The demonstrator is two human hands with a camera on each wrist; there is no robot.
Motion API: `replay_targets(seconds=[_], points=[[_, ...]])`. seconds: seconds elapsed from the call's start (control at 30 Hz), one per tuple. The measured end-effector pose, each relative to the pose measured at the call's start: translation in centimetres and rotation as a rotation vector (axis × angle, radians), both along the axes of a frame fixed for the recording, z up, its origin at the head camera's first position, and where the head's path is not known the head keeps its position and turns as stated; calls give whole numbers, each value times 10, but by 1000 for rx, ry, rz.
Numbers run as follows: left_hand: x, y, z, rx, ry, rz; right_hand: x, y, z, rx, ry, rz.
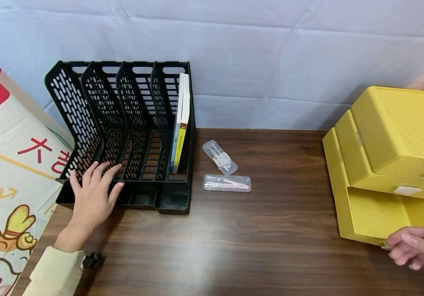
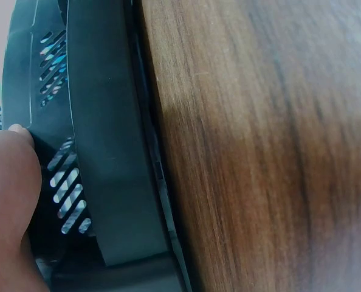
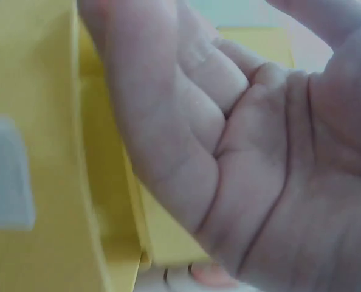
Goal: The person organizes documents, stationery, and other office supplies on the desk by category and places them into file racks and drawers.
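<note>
My left hand [image 1: 93,197] rests on the front part of a black desk file rack [image 1: 173,197], fingers spread over its left compartments. In the left wrist view, the thumb [image 2: 10,188] lies by the rack's front wall [image 2: 110,134]. Over on the right, my right hand [image 1: 417,246] is beside the front of the pulled-out bottom drawer [image 1: 378,209] of a yellow drawer unit [image 1: 415,127]. Its fingers bend loosely and nothing shows in the palm [image 3: 247,158]. A white tab [image 3: 7,173] on a yellow front lies left of the fingers in the right wrist view.
Two thin books [image 1: 180,131] stand in the rack's rightmost compartment. Beside the rack on the wooden table [image 1: 263,238] lie two clear plastic cases, one with white items [image 1: 220,157] and one with a pink compass-like tool [image 1: 226,183]. A pale cloth [image 1: 249,65] hangs behind.
</note>
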State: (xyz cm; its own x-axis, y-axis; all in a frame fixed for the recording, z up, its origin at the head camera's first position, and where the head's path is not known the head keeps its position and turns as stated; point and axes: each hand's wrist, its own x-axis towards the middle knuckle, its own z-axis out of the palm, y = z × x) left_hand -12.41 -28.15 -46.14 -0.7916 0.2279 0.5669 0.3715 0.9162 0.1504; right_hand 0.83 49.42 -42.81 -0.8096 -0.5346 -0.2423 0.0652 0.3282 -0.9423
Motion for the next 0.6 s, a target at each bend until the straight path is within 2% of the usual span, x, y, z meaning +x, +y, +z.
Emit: replay_targets(seconds=[0.13, 0.23, 0.33, 0.5, 0.6], points=[[1, 0, 0, 0, -3, 4, -12, -27, 13, 14, 188, 43], [1, 0, -1, 1, -4, 4, -21, -51, 23, 90, 290, 29], [0, 0, -1, 1, 0, 2, -30, -75, 32, 155, 332, 7], [0, 0, -1, -1, 9, 2, -47, -111, 42, 235, 347, -55], [0, 0, -1, 1, 4, 3, -58, -131, 43, 231, 350, -76]])
